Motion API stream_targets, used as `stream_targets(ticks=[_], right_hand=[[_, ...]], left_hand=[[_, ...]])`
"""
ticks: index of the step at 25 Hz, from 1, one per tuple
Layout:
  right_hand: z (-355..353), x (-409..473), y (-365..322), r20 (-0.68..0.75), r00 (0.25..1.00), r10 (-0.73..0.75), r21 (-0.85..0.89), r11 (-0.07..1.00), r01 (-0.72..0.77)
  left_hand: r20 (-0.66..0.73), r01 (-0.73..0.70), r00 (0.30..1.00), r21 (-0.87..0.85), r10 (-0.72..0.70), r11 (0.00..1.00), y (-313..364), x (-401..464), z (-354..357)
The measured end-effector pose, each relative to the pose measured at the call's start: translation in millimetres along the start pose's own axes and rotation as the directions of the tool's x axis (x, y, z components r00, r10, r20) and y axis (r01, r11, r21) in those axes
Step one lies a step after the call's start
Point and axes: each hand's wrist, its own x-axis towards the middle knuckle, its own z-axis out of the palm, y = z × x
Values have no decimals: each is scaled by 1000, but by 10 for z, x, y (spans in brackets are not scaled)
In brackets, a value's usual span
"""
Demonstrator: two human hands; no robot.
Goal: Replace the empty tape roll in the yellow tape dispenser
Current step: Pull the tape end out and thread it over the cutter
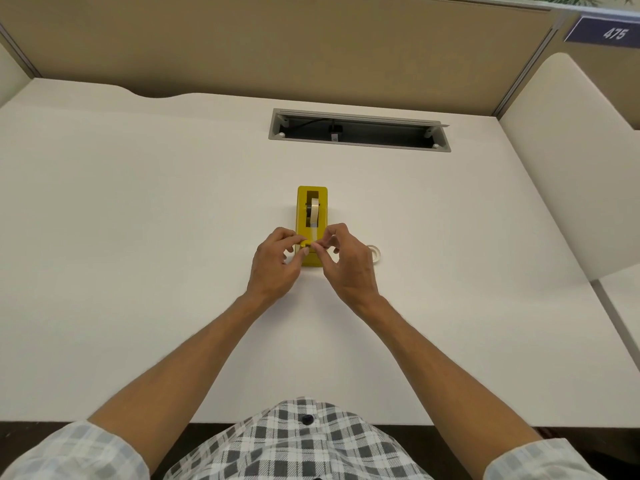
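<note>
The yellow tape dispenser (311,202) stands in the middle of the white desk, its cutter end toward me. A tape roll (314,211) sits upright in its slot. A strip of clear tape (314,235) runs from the roll down to the cutter. My left hand (277,265) and my right hand (346,261) meet at the dispenser's near end, both pinching the tape's free end with thumb and forefinger. An empty white tape core (375,252) lies flat on the desk just right of my right hand, partly hidden by it.
An open grey cable tray (360,131) is cut into the desk behind the dispenser. Tan partition panels wall the back and sides. A white curved panel (568,161) rises at the right. The desk's front edge is near my body.
</note>
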Motion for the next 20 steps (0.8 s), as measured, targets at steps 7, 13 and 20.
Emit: stream_targets(ticks=[7, 13, 20], right_hand=[[19, -96, -7, -14, 1000, -21, -21, 1000, 21], [39, -163, -14, -27, 998, -49, -32, 998, 48], [6, -160, 6, -36, 997, -62, -46, 997, 60]], left_hand=[[28, -1, 1000, -30, 2, 1000, 59, -22, -12], [58, -26, 998, -22, 28, 999, 98, -27, -28], [90, -37, 995, -7, 38, 999, 61, -25, -26]])
